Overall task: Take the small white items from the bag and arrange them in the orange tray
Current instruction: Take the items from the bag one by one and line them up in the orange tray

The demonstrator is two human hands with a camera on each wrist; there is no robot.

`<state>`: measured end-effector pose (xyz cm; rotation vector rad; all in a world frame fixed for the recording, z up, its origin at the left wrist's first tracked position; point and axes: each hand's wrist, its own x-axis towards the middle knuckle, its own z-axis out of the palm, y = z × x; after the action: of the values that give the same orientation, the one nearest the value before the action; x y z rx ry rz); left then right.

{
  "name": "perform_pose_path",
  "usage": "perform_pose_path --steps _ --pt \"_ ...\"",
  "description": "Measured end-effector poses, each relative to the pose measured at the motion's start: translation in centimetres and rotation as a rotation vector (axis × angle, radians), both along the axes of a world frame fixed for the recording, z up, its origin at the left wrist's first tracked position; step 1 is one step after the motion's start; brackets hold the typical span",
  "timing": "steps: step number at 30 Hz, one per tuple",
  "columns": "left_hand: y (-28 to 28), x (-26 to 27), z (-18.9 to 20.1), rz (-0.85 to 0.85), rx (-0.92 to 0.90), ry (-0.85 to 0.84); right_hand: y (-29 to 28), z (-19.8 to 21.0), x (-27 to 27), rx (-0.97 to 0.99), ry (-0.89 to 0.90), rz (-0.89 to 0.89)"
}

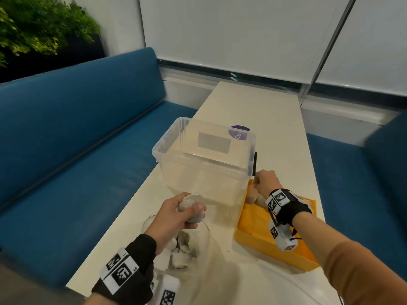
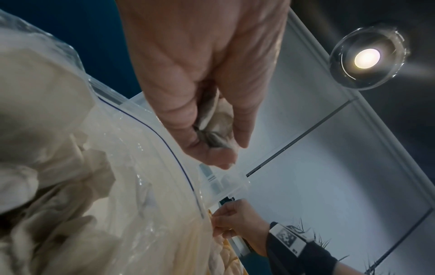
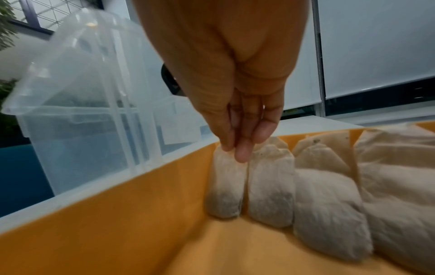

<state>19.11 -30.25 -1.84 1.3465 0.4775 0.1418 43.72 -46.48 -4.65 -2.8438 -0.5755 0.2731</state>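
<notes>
My left hand (image 1: 176,213) fingers are curled around several white sachets (image 1: 191,208) above the bag (image 1: 189,249); my right hand (image 3: 235,104) fingers pinch a sachet (image 3: 226,186) standing in the orange tray's (image 3: 132,204) far-left corner.

You sit at a long white table (image 1: 259,119) that runs away from you to the far wall. Blue benches flank it: one bench (image 1: 83,133) with a padded back on your left, another blue seat (image 1: 343,172) on your right. Ahead of you, pale blinds (image 1: 231,31) cover the windows, split by a slim metal post (image 1: 326,47), with a dark strip of glass below them. A leafy green plant (image 1: 37,25) fills the upper left corner behind the left bench. In the left wrist view, a round ceiling light (image 2: 367,56) glows above you against a dark ceiling.
</notes>
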Motion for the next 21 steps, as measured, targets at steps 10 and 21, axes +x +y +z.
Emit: perform_pose_path --steps 10,21 --pt "-0.2 0.3 1.3 -0.126 -0.067 -0.061 -3.4 7.4 -1.8 0.151 -0.084 0.059" --pt "-2.4 1.1 4.1 -0.271 -0.002 -0.129 -0.5 11.0 -13.2 0.503 0.038 0.377"
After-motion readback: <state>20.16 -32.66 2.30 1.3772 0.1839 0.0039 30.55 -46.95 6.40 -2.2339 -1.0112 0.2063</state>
